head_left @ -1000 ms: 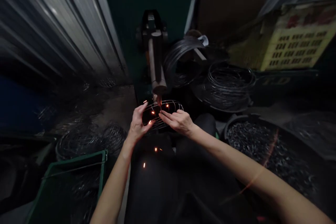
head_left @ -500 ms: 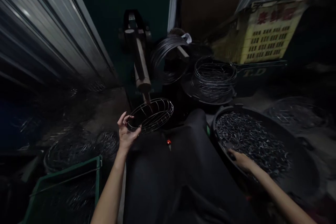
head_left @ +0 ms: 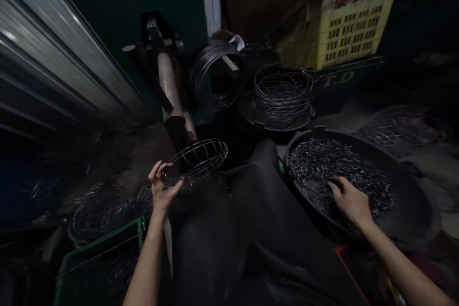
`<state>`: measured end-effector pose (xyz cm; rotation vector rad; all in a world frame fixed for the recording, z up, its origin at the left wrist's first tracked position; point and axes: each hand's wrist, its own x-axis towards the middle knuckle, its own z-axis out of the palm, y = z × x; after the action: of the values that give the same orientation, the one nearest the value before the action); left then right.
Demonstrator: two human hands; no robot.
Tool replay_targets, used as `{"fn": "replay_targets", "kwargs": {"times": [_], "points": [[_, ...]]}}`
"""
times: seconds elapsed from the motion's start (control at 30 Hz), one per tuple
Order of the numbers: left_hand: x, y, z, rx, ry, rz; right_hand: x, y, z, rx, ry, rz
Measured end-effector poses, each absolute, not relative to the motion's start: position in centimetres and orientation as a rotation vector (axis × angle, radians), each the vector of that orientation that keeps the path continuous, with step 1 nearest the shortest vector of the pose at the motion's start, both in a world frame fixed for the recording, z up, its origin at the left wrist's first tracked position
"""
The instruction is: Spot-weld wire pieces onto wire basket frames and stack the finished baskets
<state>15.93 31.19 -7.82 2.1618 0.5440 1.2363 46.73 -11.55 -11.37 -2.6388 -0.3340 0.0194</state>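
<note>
We're in a dim, crowded metalworking workshop: here's a dark green machine (head_left: 103, 14) with thick cylindrical metal arms (head_left: 168, 79), right beside a ribbed, silvery metal wall (head_left: 43, 33). Over to the right, coils of grey metal wire (head_left: 200, 64), a slotted yellow plastic crate (head_left: 353, 14), and a broad round black basin (head_left: 409, 222) heaped with small bent metal pieces (head_left: 322, 158)!

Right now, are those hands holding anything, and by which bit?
The left hand holds the round silvery wire frame by its left edge. The right hand is at small grey metal pieces; whether it holds any can't be told.
</note>
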Motion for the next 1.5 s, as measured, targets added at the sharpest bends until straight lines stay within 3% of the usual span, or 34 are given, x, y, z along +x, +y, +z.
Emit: {"fn": "replay_targets", "kwargs": {"times": [0.13, 0.37, 0.63, 0.87, 1.5], "points": [[17.1, 28.9, -6.8, 2.224, 0.527, 1.11, 43.6, -5.2, -5.8, -2.289, -0.457, 0.008], [19.8, 26.7, -3.2, 2.46, 0.482, 0.935, 36.8, 8.4, 1.5, -1.713, -1.264, 0.518], [18.6, 26.9, -2.2, 2.477, 0.449, 0.871, 35.8, 14.7, 0.2, -1.835, -2.156, -0.193], [18.4, 27.9, -2.5, 2.397, 0.426, 0.946, 36.9, 15.5, -0.3, -1.429, -2.255, -0.757], [19.2, 30.8, -3.6, 2.375, 0.418, 1.07, 37.5, 17.9, -0.2, -1.386, -2.233, -0.956]]}}
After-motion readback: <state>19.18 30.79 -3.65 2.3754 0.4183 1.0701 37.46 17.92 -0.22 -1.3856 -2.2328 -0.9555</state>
